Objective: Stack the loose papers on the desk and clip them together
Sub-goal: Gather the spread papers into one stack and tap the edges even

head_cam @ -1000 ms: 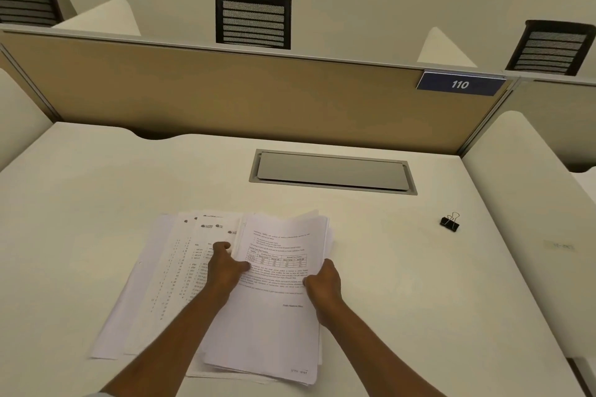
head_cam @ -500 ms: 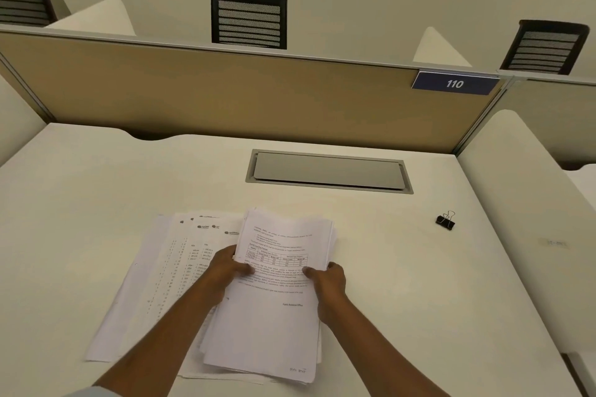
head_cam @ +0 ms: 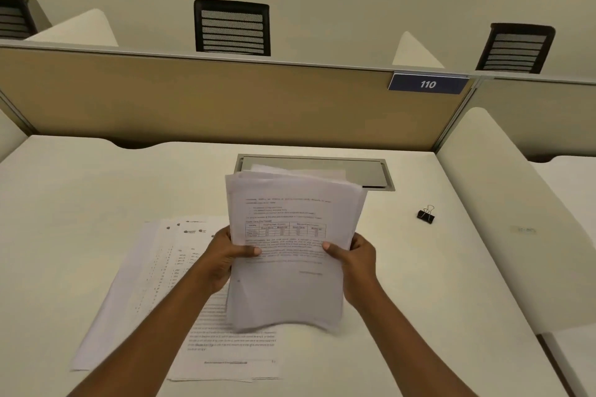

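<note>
A sheaf of printed papers [head_cam: 290,287] is raised off the desk, tilted up toward me. My left hand [head_cam: 222,259] grips its left edge and my right hand [head_cam: 358,263] grips its right edge, thumbs on the top sheet. Several more printed sheets [head_cam: 154,277] lie fanned out flat on the white desk [head_cam: 419,284] under and to the left of my left arm. A black binder clip [head_cam: 425,214] rests on the desk to the right, apart from both hands.
A grey metal cable hatch [head_cam: 371,171] is set into the desk behind the sheaf. A tan partition [head_cam: 193,100] with a blue "110" plate [head_cam: 428,84] closes the back. A white divider [head_cam: 503,203] walls the right side.
Both hands have closed on the sides of the top bundle and lifted it off the desk, tilting it upright. More sheets that lay beneath it now show on the desk.
</note>
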The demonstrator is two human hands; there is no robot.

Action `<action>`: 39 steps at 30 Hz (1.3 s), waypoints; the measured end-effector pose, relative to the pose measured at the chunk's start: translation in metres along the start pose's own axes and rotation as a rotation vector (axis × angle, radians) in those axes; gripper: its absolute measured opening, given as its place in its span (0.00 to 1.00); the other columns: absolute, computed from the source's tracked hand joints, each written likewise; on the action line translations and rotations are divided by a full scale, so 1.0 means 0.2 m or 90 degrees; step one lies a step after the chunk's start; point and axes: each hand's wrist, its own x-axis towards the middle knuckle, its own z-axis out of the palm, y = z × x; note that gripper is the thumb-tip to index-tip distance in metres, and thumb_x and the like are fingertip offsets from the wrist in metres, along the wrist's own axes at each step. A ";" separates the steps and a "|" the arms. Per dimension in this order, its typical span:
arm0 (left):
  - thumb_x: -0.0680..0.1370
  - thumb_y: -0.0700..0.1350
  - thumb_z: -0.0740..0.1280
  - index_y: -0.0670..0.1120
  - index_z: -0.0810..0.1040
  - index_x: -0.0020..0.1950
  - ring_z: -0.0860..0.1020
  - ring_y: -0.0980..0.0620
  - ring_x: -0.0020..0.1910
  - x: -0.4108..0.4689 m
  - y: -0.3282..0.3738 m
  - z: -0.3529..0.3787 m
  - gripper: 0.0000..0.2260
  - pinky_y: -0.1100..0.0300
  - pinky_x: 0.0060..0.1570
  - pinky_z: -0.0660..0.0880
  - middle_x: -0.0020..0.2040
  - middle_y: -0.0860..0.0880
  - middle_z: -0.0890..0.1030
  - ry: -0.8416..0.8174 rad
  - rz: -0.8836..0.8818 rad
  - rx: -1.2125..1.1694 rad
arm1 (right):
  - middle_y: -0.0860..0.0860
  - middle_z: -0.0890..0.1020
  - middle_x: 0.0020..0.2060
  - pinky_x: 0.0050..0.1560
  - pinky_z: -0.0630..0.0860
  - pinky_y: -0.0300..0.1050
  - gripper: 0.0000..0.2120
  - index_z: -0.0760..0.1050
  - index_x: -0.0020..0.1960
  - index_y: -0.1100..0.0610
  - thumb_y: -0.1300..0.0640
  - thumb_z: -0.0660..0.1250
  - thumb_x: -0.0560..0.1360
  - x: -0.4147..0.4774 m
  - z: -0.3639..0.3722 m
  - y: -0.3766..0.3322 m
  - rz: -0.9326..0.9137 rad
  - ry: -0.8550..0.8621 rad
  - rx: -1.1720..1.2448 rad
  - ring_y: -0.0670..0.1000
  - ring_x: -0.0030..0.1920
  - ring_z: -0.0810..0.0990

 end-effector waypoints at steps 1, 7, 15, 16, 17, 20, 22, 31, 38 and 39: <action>0.56 0.36 0.80 0.40 0.79 0.61 0.82 0.38 0.55 -0.01 0.03 0.03 0.32 0.41 0.56 0.78 0.57 0.39 0.83 -0.005 0.016 -0.005 | 0.62 0.85 0.47 0.47 0.81 0.61 0.16 0.78 0.51 0.68 0.72 0.74 0.64 -0.01 -0.02 -0.04 -0.029 -0.006 0.004 0.64 0.46 0.84; 0.60 0.30 0.74 0.50 0.84 0.49 0.83 0.43 0.49 -0.02 0.11 0.20 0.23 0.45 0.47 0.81 0.51 0.44 0.85 -0.010 0.132 -0.006 | 0.57 0.86 0.41 0.41 0.81 0.50 0.13 0.81 0.43 0.63 0.66 0.76 0.58 -0.04 -0.11 -0.19 -0.161 0.010 -0.025 0.58 0.41 0.84; 0.61 0.37 0.77 0.47 0.81 0.55 0.81 0.42 0.55 -0.01 -0.01 0.27 0.23 0.50 0.50 0.81 0.53 0.44 0.85 -0.002 0.136 0.106 | 0.55 0.84 0.42 0.43 0.82 0.46 0.16 0.79 0.46 0.60 0.76 0.73 0.63 -0.05 -0.22 -0.08 -0.129 0.010 -0.044 0.57 0.47 0.81; 0.61 0.38 0.77 0.48 0.81 0.56 0.81 0.42 0.55 -0.01 -0.02 0.29 0.23 0.49 0.52 0.81 0.53 0.45 0.85 0.003 0.129 0.116 | 0.56 0.83 0.45 0.44 0.81 0.45 0.19 0.78 0.49 0.60 0.74 0.73 0.61 -0.05 -0.22 -0.07 -0.131 0.003 -0.037 0.56 0.48 0.81; 0.62 0.39 0.78 0.49 0.81 0.56 0.81 0.43 0.55 -0.01 -0.02 0.30 0.23 0.47 0.53 0.80 0.53 0.45 0.85 0.011 0.124 0.119 | 0.57 0.82 0.48 0.43 0.81 0.44 0.22 0.76 0.52 0.60 0.72 0.72 0.60 -0.05 -0.22 -0.06 -0.132 -0.001 -0.033 0.55 0.49 0.80; 0.62 0.42 0.78 0.51 0.82 0.55 0.82 0.44 0.55 -0.01 -0.01 0.33 0.22 0.44 0.56 0.79 0.53 0.45 0.85 0.039 0.123 0.117 | 0.55 0.83 0.46 0.41 0.80 0.40 0.18 0.77 0.51 0.60 0.74 0.72 0.64 -0.05 -0.21 -0.07 -0.129 0.009 -0.038 0.54 0.47 0.81; 0.60 0.45 0.80 0.51 0.82 0.54 0.82 0.43 0.55 -0.02 0.00 0.33 0.23 0.43 0.56 0.79 0.53 0.45 0.85 0.056 0.122 0.106 | 0.52 0.84 0.39 0.39 0.79 0.39 0.12 0.79 0.44 0.58 0.74 0.71 0.68 -0.06 -0.20 -0.08 -0.122 0.026 -0.054 0.55 0.43 0.81; 0.59 0.53 0.79 0.54 0.81 0.52 0.83 0.46 0.52 -0.05 0.01 0.36 0.22 0.49 0.51 0.81 0.50 0.49 0.86 0.121 0.141 0.146 | 0.50 0.84 0.41 0.36 0.78 0.33 0.15 0.80 0.44 0.55 0.74 0.71 0.68 -0.07 -0.17 -0.02 -0.127 0.035 -0.083 0.51 0.44 0.82; 0.65 0.63 0.70 0.51 0.73 0.54 0.81 0.44 0.46 -0.05 0.23 0.52 0.24 0.50 0.40 0.82 0.49 0.43 0.80 0.326 0.315 0.110 | 0.50 0.84 0.42 0.36 0.78 0.34 0.17 0.80 0.44 0.55 0.77 0.69 0.68 -0.06 -0.17 -0.03 -0.150 0.008 -0.088 0.51 0.44 0.82; 0.66 0.65 0.69 0.50 0.72 0.54 0.81 0.44 0.46 -0.04 0.27 0.55 0.25 0.52 0.40 0.81 0.48 0.44 0.79 0.368 0.319 0.127 | 0.50 0.84 0.41 0.36 0.78 0.34 0.18 0.80 0.44 0.55 0.77 0.69 0.68 -0.05 -0.17 -0.03 -0.151 0.009 -0.086 0.51 0.44 0.82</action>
